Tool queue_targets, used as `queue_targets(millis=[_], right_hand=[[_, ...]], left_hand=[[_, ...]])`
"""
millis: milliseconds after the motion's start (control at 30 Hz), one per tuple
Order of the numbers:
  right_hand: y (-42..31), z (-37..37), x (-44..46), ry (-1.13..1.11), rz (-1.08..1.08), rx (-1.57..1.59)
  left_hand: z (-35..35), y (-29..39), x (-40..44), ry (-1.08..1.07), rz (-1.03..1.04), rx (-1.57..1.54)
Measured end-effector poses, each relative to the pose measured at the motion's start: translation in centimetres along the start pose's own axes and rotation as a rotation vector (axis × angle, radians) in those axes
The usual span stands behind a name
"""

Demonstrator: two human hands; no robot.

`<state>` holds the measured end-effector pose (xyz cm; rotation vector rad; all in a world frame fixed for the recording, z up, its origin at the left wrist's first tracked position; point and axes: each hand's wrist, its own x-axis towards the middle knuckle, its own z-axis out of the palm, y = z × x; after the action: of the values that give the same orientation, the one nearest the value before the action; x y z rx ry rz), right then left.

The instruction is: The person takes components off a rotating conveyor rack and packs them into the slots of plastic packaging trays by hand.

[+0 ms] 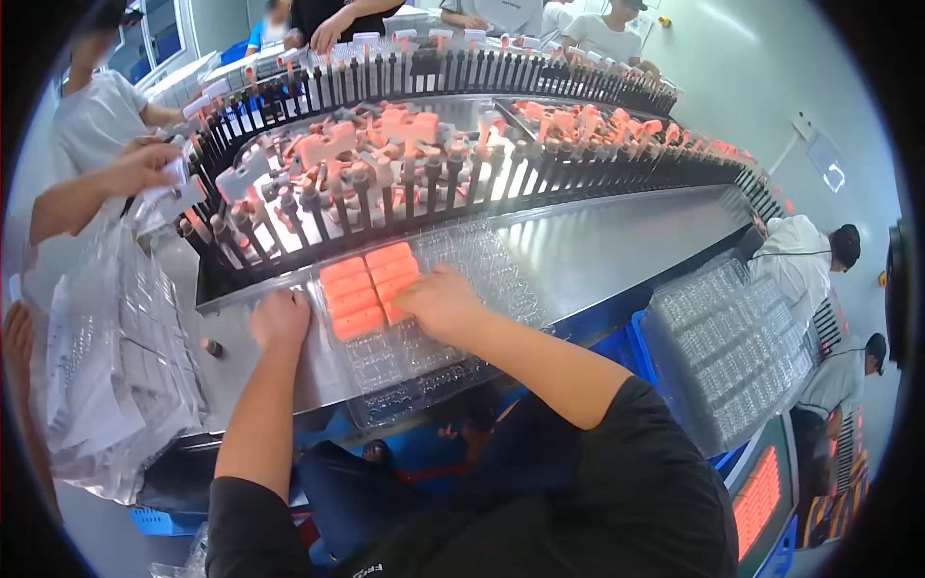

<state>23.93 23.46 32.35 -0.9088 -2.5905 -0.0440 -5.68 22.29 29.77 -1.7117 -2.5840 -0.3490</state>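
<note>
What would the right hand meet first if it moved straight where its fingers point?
Most likely an orange block in the clear plastic tray; the right hand may be touching it now.

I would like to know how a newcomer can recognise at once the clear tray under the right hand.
Find the long curved row of black posts, then the metal table in front of it. There, beside the left hand and under the right hand, lies a clear tray. Unlike the stacked trays farther right, it holds orange pieces in two columns.
</note>
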Motion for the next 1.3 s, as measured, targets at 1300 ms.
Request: queue_targets(millis=[1300], right_hand=[[24.7, -19.2, 6.8, 0.775, 1.150, 1.007]], left_hand=[[-0.7, 0.3, -0.3, 0.010, -0.002, -0.056]])
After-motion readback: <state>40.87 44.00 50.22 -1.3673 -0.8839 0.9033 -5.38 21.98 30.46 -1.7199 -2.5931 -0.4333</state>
